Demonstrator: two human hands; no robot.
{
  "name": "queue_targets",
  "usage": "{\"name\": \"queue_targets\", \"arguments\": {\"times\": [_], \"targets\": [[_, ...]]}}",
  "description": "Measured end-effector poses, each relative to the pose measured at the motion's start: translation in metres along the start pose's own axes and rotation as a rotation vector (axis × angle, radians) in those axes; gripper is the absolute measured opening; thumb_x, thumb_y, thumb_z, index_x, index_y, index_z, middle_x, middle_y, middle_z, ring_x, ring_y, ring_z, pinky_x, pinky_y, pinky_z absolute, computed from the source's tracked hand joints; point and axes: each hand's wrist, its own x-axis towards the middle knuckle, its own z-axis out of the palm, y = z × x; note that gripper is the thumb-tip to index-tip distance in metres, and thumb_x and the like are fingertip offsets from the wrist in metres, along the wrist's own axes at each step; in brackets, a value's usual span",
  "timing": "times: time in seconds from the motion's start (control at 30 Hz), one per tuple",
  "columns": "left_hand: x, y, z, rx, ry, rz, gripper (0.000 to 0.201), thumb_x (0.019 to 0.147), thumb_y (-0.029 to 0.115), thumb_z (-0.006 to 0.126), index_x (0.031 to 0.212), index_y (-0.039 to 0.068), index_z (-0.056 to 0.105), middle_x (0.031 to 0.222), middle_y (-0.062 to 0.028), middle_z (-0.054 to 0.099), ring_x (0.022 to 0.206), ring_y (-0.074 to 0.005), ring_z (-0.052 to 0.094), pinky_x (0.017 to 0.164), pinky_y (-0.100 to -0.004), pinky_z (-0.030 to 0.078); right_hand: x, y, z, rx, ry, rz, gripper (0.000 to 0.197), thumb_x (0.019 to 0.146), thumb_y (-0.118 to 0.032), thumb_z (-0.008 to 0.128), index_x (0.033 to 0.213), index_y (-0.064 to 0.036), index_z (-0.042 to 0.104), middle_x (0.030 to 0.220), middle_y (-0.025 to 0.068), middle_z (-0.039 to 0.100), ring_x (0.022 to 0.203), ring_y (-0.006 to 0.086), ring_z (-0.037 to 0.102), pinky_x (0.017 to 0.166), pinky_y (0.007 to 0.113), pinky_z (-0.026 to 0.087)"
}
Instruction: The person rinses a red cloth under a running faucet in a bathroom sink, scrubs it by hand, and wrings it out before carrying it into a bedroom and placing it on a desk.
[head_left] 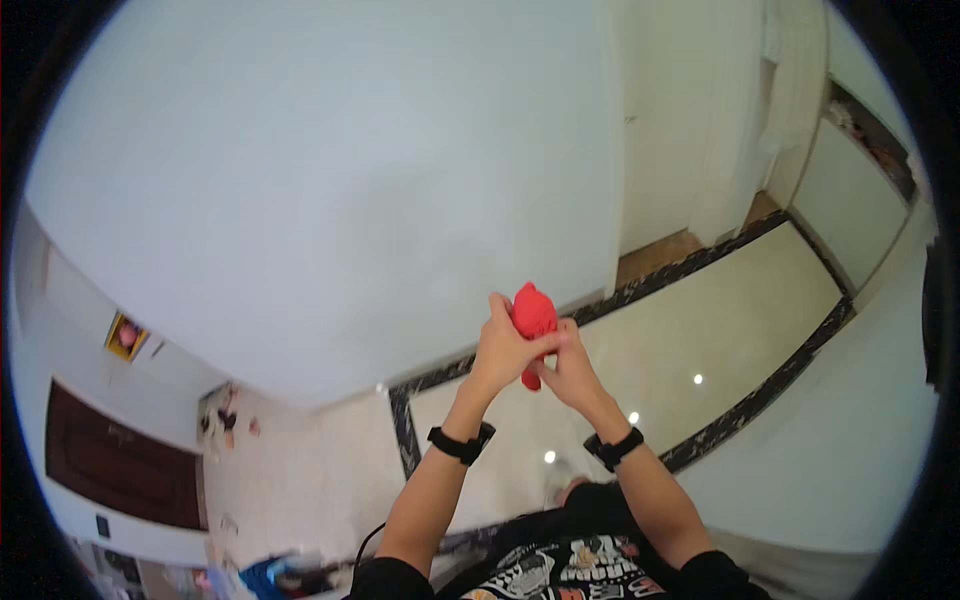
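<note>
Between my two hands, held up in front of me, is a bright red object, rounded with a small nub on top; its exact kind I cannot make out. My left hand closes on its left side, with the thumb laid across its lower front. From the right, my right hand grips its lower part, fingers bent and close to the left thumb. A short red end sticks out below the hands. The middle of the object is hidden by my fingers. Each wrist wears a black band.
A pale wall rises ahead. The glossy tiled floor has a dark marble border. A cream door stands at right, a dark brown door at far left. Shoes lie near the left wall.
</note>
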Motion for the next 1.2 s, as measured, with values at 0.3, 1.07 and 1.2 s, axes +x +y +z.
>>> {"name": "queue_targets", "arguments": {"times": [0.3,1.07,1.2], "targets": [[-0.009,0.025,-0.039,-0.136,-0.309,-0.005,0.066,0.071,0.037,0.083,0.109,0.001,0.043,0.101,-0.0155,0.061,0.088,-0.0222,0.062,0.077,-0.0369,0.053,-0.010,-0.019,-0.037,0.360,-0.169,0.070,0.049,0.081,-0.014,0.074,0.121,-0.0012,0.050,0.114,0.0120,0.056,0.105,0.0251,0.059,0.091,0.038,0.050],[-0.018,0.002,-0.049,0.067,-0.509,-0.083,0.032,0.091,0.034,0.062,0.097,0.003,0.054,0.084,-0.0144,0.065,0.077,-0.0218,0.062,0.070,-0.0330,0.048,0.023,-0.007,-0.089,-0.134,0.243,-0.156,0.022,0.083,-0.005,0.055,0.102,-0.0021,0.065,0.094,0.0157,0.066,0.086,0.0295,0.063,0.076,0.038,0.050],[-0.051,-0.044,-0.013,0.203,-0.139,0.019,0.033,0.095,0.030,0.049,0.097,-0.002,0.060,0.083,-0.0219,0.064,0.076,-0.0369,0.061,0.068,-0.0391,0.046,0.009,0.003,-0.061,-0.435,0.327,0.009,0.023,0.087,-0.018,0.059,0.102,-0.0030,0.066,0.102,0.0170,0.064,0.103,0.0336,0.057,0.087,0.043,0.046]]}}
